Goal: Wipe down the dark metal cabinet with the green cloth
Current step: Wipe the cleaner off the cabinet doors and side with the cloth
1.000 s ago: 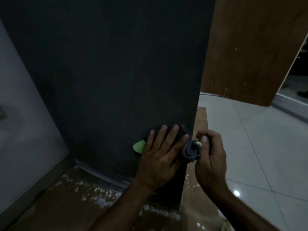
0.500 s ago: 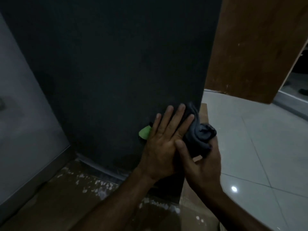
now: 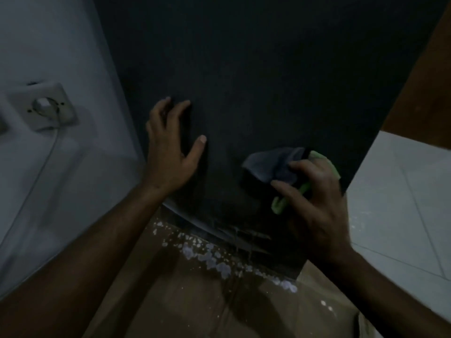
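Hands parted | left hand flat on cabinet | right hand grips cloth

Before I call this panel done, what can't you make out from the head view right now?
- Cabinet: top cut off by the frame edge; dim light hides dust or streaks.
- Green cloth: partly hidden under the right hand.
- Left hand: palm contact with the panel unclear.
- Wall socket: blurred.

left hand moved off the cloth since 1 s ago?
Yes. The left hand has left the cloth and now rests open on the cabinet face, nearer its wall-side edge. The right hand alone grips the cloth, by the opposite edge.
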